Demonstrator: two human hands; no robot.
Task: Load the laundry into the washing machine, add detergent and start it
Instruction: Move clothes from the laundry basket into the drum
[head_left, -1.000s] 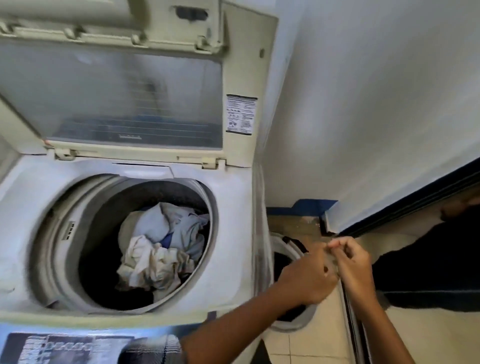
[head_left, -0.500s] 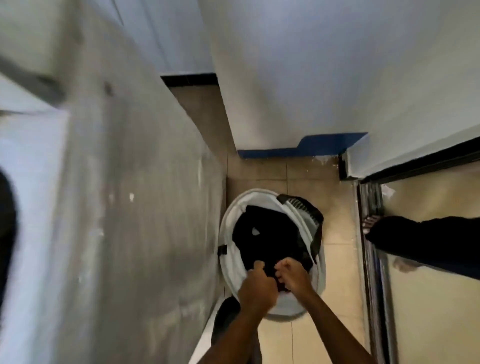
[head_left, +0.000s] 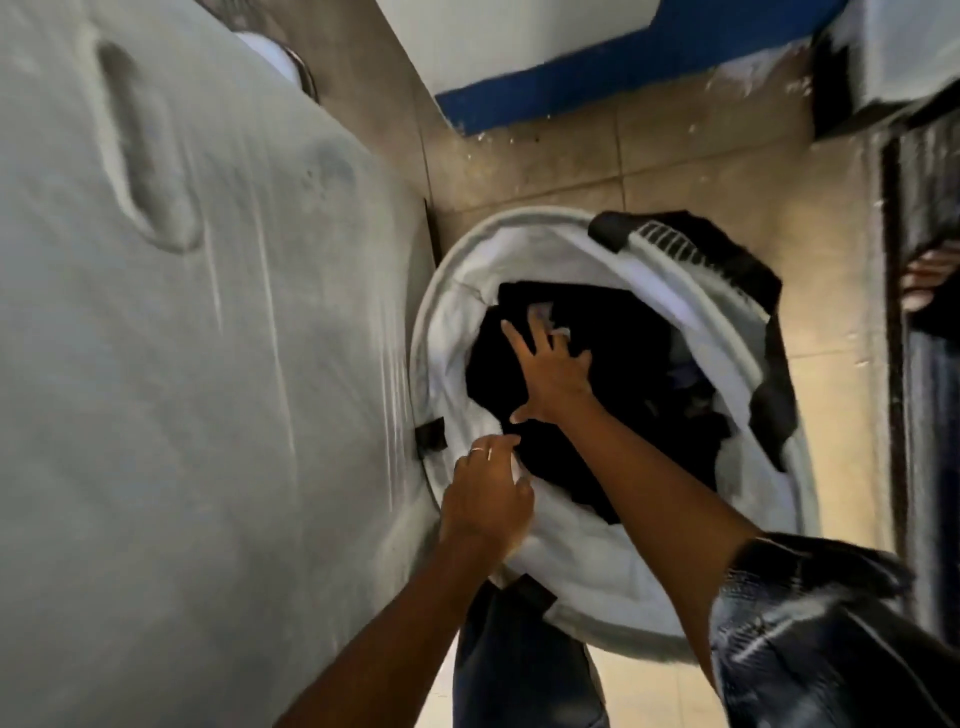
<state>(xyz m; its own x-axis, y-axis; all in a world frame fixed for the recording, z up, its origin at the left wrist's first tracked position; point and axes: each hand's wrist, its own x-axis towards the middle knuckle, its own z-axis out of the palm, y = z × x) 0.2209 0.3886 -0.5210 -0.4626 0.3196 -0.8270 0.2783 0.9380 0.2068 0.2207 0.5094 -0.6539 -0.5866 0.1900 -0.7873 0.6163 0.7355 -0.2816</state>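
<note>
Dark laundry lies heaped in the white hamper on the tiled floor, right of the washing machine; judged soft and limp, best gathered by a bunched fold. Right hand rests spread and unclenched on the pile; left hand is near the hamper's near-left rim, grip indeterminate. No legible writing.

Beige tiled floor speckled with white flecks meets a white wall edged by a blue baseboard.

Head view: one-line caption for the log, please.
Right hand spread on dark clothes in white laundry basket; left hand at its rim.
</note>
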